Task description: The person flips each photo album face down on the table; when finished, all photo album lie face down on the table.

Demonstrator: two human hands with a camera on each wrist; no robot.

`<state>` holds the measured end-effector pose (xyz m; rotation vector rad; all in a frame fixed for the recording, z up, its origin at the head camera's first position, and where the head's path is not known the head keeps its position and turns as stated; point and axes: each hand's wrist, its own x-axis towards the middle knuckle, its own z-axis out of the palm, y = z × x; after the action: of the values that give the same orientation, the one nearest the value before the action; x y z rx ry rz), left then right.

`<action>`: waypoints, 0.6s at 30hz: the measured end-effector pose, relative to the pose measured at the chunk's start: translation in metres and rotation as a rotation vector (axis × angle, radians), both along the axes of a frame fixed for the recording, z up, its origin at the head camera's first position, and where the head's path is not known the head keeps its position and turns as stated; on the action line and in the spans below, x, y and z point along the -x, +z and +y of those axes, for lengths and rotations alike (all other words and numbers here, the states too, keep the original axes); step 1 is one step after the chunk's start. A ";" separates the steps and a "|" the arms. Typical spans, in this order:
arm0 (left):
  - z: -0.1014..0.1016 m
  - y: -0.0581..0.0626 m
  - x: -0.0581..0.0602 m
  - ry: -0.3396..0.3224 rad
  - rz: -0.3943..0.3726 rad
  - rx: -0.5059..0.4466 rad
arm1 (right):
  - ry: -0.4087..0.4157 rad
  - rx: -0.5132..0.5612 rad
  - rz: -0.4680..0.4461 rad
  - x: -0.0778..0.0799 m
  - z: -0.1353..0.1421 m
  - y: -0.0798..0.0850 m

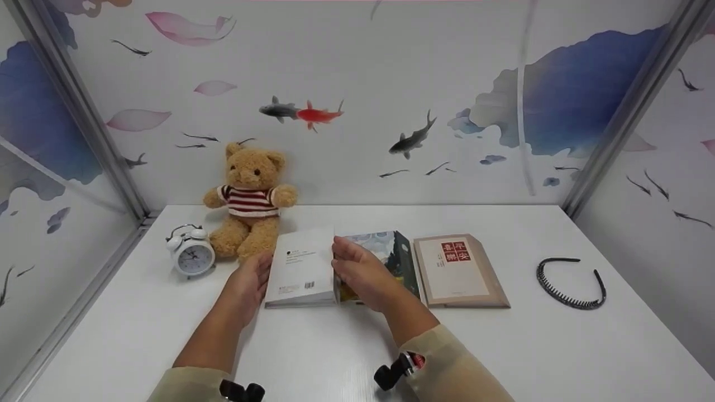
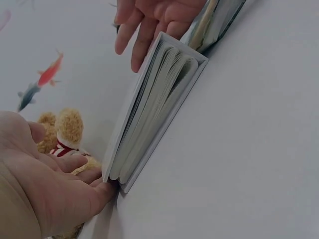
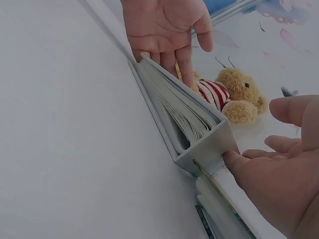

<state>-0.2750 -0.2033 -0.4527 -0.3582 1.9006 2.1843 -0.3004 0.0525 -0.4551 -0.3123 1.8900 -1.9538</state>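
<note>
A white hardcover book [image 1: 304, 259] lies flat on the table with its back cover and barcode up. My left hand [image 1: 248, 286] is at its left edge, fingers straight; in the left wrist view those fingertips touch the book's corner. Along the spine on the right side, my right hand [image 1: 366, 274] is held with extended fingers, and the right wrist view shows fingertips against the spine [image 3: 212, 149]. Neither hand curls round the book. Partly behind my right hand lies a book with a dark green illustrated cover [image 1: 406, 259].
To the right are a beige book [image 1: 463, 273] with red characters and a black toothed headband [image 1: 570, 301]. At the back left, a teddy bear [image 1: 251, 204] in a striped shirt sits beside a white alarm clock [image 1: 192, 258]. Printed walls enclose the white table [image 1: 313, 357].
</note>
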 end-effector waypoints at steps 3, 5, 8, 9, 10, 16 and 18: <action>-0.001 0.000 0.000 0.009 -0.007 0.004 | -0.004 -0.007 -0.001 0.001 -0.001 -0.001; -0.001 -0.001 0.000 0.008 -0.005 0.004 | -0.007 -0.012 -0.003 0.001 -0.002 -0.002; -0.003 -0.002 0.000 0.005 0.006 0.003 | -0.010 -0.018 -0.010 0.001 -0.003 -0.002; -0.003 -0.003 0.000 0.003 0.010 0.002 | -0.011 -0.021 -0.011 0.001 -0.003 -0.002; -0.003 -0.002 -0.001 0.000 0.014 0.001 | -0.013 -0.023 -0.012 0.000 -0.003 -0.002; 0.003 0.010 -0.005 -0.033 0.030 0.093 | -0.043 -0.003 0.024 0.002 0.002 0.006; 0.007 0.019 -0.008 -0.052 0.050 0.185 | -0.056 0.014 0.053 0.003 0.009 0.014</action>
<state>-0.2672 -0.1967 -0.4337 -0.2848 2.1208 2.0086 -0.3032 0.0614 -0.4409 -0.3219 1.9383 -2.0147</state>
